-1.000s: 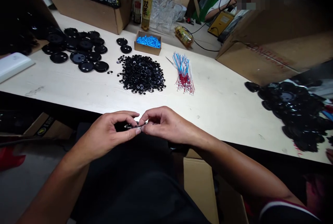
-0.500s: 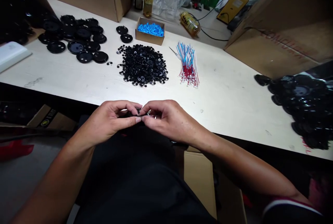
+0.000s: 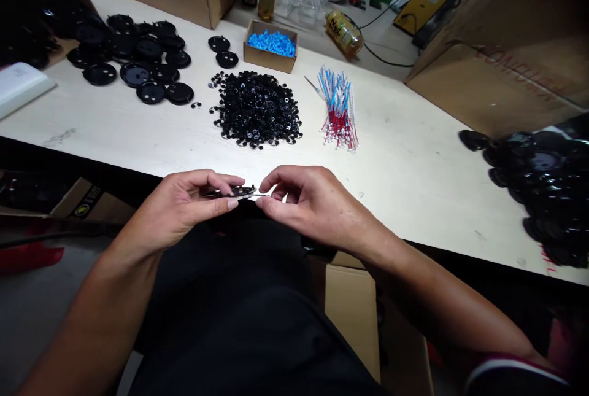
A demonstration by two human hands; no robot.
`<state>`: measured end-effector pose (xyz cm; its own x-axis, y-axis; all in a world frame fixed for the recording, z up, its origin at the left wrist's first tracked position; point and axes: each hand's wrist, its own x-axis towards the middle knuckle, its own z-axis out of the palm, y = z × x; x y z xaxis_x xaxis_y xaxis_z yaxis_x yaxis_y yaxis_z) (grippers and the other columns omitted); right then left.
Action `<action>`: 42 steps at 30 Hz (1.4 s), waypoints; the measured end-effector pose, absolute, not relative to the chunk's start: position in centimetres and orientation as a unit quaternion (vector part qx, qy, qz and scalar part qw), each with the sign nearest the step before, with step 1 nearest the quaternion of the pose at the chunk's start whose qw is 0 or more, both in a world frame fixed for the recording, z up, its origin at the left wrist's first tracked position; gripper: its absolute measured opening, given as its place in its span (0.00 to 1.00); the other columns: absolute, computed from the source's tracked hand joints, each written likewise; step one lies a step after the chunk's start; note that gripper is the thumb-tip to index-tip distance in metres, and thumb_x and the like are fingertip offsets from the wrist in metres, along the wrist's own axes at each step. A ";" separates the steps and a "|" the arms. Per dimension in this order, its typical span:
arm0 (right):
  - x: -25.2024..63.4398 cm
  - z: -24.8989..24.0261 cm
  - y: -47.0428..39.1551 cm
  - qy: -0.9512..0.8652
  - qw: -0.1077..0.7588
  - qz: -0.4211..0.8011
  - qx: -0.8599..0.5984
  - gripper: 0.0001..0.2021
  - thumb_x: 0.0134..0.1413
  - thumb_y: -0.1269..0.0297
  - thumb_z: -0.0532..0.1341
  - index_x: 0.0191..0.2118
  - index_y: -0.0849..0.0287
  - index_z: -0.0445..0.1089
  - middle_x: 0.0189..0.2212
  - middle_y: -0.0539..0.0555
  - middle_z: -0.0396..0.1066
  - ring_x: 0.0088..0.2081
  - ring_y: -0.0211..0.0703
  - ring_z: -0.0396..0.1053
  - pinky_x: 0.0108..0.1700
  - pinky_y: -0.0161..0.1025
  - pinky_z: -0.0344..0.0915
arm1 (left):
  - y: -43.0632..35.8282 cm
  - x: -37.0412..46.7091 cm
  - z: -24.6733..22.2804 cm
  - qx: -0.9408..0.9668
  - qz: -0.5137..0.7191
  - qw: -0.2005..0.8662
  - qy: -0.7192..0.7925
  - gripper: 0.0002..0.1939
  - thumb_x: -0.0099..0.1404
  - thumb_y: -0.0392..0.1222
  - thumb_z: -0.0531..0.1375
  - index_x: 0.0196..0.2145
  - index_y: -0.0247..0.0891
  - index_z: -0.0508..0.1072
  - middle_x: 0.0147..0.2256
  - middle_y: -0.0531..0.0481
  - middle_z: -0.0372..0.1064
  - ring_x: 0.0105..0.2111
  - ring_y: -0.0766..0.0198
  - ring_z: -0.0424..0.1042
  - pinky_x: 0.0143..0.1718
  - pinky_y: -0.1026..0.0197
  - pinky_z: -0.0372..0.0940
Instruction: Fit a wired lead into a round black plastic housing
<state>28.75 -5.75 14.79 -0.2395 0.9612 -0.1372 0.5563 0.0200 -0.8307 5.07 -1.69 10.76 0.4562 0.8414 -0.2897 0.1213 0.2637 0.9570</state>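
Observation:
My left hand [image 3: 197,199], at the table's front edge, pinches a thin round black plastic disc [image 3: 243,191] between thumb and fingers. The disc is seen nearly edge-on, with small raised bits on top and a pale lower rim. Just to its right, my right hand [image 3: 299,196] has thumb and forefinger brought close together at a thin dark strand by the disc's edge; its kind is too small to tell. Beyond my hands lies a heap of small black ring-like parts [image 3: 257,107]. A bundle of red, white and blue wires [image 3: 339,107] lies right of the heap.
Larger black discs [image 3: 150,49] are piled at the back left, and more black parts [image 3: 543,181] at the right. A small cardboard box [image 3: 269,61] holds blue bits. Big cartons [image 3: 497,70] flank the table; a bottle [image 3: 344,34] lies behind. An open carton [image 3: 352,316] stands below.
My right hand has drawn a little to the right, away from my left fingers, so more of the disc shows. My left hand has shifted slightly left, still holding it.

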 end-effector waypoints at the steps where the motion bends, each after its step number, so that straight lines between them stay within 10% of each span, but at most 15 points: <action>1: 28.7 14.6 -5.7 -0.668 0.246 0.417 -0.566 0.05 0.58 0.66 0.65 0.38 0.59 0.78 0.30 0.50 0.73 0.28 0.35 0.64 0.31 0.34 0.57 | -1.7 5.1 10.8 0.542 0.276 0.657 0.445 0.11 0.56 0.46 0.75 0.31 0.39 0.79 0.54 0.43 0.79 0.53 0.45 0.78 0.47 0.51 0.77; 31: 29.0 12.0 -3.5 -0.489 0.211 0.666 -0.521 0.15 0.47 0.55 0.74 0.31 0.64 0.77 0.22 0.46 0.66 0.22 0.30 0.56 0.23 0.31 0.49 | -1.5 3.4 9.8 0.541 0.264 0.693 0.397 0.07 0.57 0.42 0.75 0.30 0.40 0.81 0.53 0.43 0.80 0.50 0.48 0.80 0.49 0.53 0.76; 42: 28.8 12.4 -3.4 -0.511 0.236 0.679 -0.472 0.21 0.51 0.57 0.74 0.49 0.59 0.76 0.22 0.43 0.67 0.21 0.30 0.57 0.22 0.30 0.51 | -1.5 3.1 9.9 0.500 0.294 0.730 0.361 0.06 0.58 0.38 0.74 0.30 0.40 0.81 0.51 0.42 0.81 0.54 0.45 0.78 0.57 0.48 0.71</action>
<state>28.82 -3.44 12.40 -0.4424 0.8024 -0.4005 0.1624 -0.3676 -0.9157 3.06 -1.50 9.91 0.5667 0.7901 -0.2337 -0.0680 0.3275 0.9424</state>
